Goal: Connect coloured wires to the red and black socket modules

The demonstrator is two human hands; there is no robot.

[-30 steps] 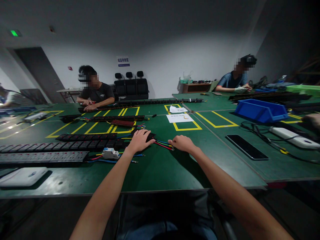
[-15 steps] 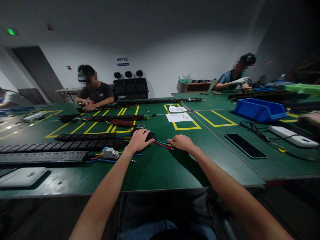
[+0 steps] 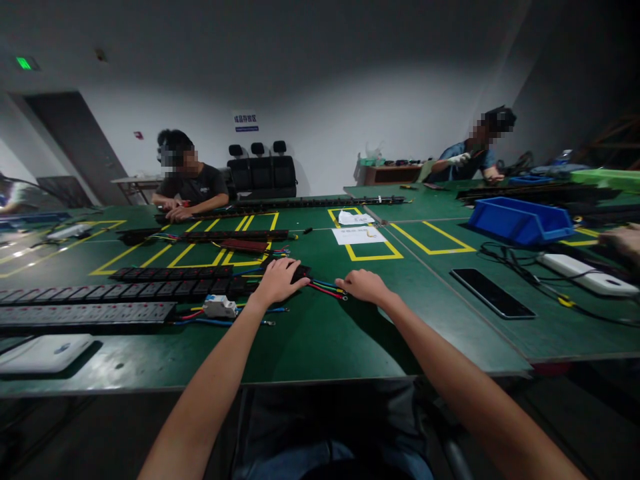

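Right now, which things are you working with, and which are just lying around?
At the hands:
- black part, under the left hand
- coloured wires, tips by the right hand

Lying about:
- phone
- blue bin
- white paper

On our table [image 3: 300, 353], wires [image 3: 327, 289] run between our left hand [image 3: 281, 280] and right hand [image 3: 367, 285]. Left: socket strips [image 3: 100, 313], near-left device [image 3: 47, 353] before them. Ahead: paper sheet [image 3: 355, 237]. Right: phone [image 3: 493, 293], bin [image 3: 525, 223] beyond, cables [image 3: 510, 267] farther right. Seats [image 3: 263, 177] behind the table.
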